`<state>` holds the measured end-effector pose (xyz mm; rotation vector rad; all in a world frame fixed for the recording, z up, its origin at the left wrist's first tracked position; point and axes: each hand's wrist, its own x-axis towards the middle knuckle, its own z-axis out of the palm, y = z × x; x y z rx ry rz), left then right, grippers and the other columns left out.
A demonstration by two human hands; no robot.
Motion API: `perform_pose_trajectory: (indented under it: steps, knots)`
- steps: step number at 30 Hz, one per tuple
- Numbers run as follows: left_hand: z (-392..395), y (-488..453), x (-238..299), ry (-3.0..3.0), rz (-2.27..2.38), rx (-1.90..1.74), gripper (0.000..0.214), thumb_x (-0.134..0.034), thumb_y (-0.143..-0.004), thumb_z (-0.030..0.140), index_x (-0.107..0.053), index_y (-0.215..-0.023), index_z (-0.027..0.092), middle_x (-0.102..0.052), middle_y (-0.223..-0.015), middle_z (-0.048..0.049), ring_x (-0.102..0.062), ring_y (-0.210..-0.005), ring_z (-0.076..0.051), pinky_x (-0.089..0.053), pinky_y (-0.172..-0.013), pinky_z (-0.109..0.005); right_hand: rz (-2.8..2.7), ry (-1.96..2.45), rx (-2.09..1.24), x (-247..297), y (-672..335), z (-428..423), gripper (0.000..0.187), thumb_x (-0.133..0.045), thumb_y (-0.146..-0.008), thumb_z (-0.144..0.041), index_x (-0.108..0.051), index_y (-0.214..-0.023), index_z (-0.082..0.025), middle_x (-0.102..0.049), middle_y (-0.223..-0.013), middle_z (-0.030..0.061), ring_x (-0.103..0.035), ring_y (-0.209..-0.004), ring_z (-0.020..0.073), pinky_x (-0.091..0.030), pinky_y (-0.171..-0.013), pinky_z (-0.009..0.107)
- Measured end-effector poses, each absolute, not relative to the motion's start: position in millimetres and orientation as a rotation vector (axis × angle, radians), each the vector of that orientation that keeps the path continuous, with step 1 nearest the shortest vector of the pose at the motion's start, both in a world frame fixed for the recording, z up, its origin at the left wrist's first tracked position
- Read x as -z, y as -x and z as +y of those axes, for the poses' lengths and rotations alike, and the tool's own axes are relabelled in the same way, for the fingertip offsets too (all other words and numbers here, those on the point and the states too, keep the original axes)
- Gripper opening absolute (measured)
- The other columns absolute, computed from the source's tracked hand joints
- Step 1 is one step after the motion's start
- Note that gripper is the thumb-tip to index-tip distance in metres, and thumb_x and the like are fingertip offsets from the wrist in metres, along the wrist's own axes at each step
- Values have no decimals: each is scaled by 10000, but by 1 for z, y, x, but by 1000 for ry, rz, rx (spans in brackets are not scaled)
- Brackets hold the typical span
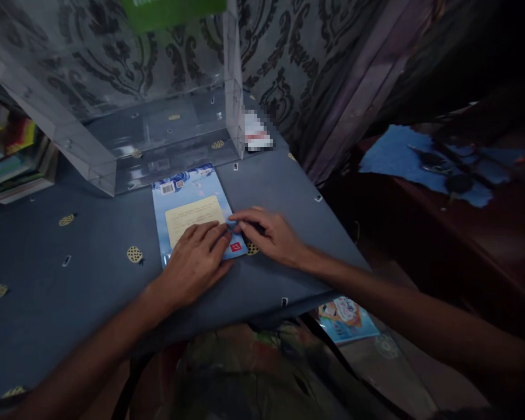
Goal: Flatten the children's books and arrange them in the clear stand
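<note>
A thin blue book (160, 219) lies on the cloth-covered table, its barcode and pale yellow text panel facing up. My left hand (196, 256) rests flat across the lower part of the book, fingers stretched out over the panel and palm down. At the book's right edge is my right hand (273, 236), its thumb and index finger drawn together on the edge. Slight blur hides exactly how much of the book is between those fingertips. The lower left corner of the book is partly covered by my left hand.
Behind the book stands a clear plastic rack (175, 154). Stacked books (21, 157) sit at the far left of the grey-blue table (100, 315). Below the table's front edge lies another blue book (350, 326). At right, a blue sheet (389, 154) covers part of a dark red surface.
</note>
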<state>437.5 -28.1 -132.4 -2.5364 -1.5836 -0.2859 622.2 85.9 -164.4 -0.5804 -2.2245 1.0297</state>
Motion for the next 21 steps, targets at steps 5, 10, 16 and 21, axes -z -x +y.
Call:
perform_pose_trajectory:
  steps: [5,10,16,21]
  knots:
    - [-27,-436,136,2507,-1497,302,312,-546,-994,295,-674,-1191,90,-716,-1263,-156,-655,-1183,-310,-566,-964,-466,-2136,620,-1251,161,-642,73,300,-475,-988,-230,-700,-1185,-194,-766,-902,29,-705,-854,161,-540,-792,288]
    - [-27,-435,134,2529,-1475,329,316,-537,-997,279,-686,-1197,86,-726,-1249,-156,-665,-1183,-313,-585,-942,-478,-2068,626,-1321,160,-643,74,284,-484,-986,-245,-707,-1149,-179,-774,-907,28,-712,-848,155,-550,-802,289]
    - [-26,-436,134,2512,-1462,412,274,-537,-984,233,-706,-1150,95,-753,-1192,-140,-688,-1144,-307,-599,-912,-471,-2052,578,-1262,158,-643,72,270,-492,-983,-236,-703,-1146,-192,-767,-924,38,-707,-864,163,-545,-824,308]
    - [-26,-434,132,2530,-1491,467,287,-535,-988,274,-707,-1159,121,-750,-1205,-128,-688,-1137,-299,-597,-915,-465,-2249,460,-1095,157,-642,70,238,-512,-983,-238,-725,-1071,-177,-712,-824,42,-655,-746,161,-517,-701,284]
